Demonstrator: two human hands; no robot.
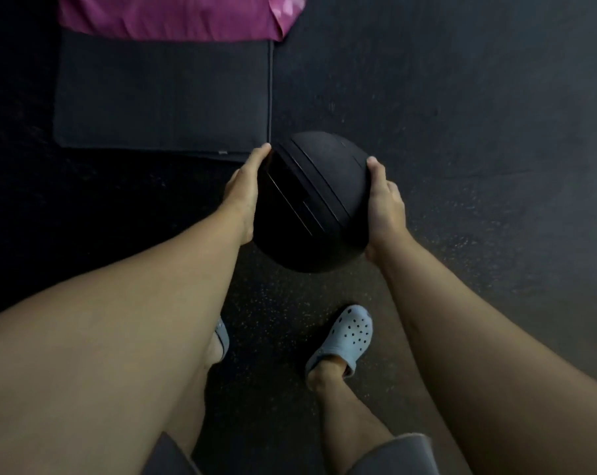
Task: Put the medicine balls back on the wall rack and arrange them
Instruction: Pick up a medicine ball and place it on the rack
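A black medicine ball (312, 204) with raised stripe bands sits between my two hands above the dark floor. My left hand (247, 193) presses flat against its left side, fingers pointing forward. On the ball's right side, my right hand (384, 207) grips with the thumb on top. The wall rack is not in view.
A dark folded mat (163, 97) lies on the floor ahead left, with a magenta cloth (173, 15) at its far end. My feet in pale blue clogs (345, 337) stand below the ball on speckled rubber flooring (461, 97).
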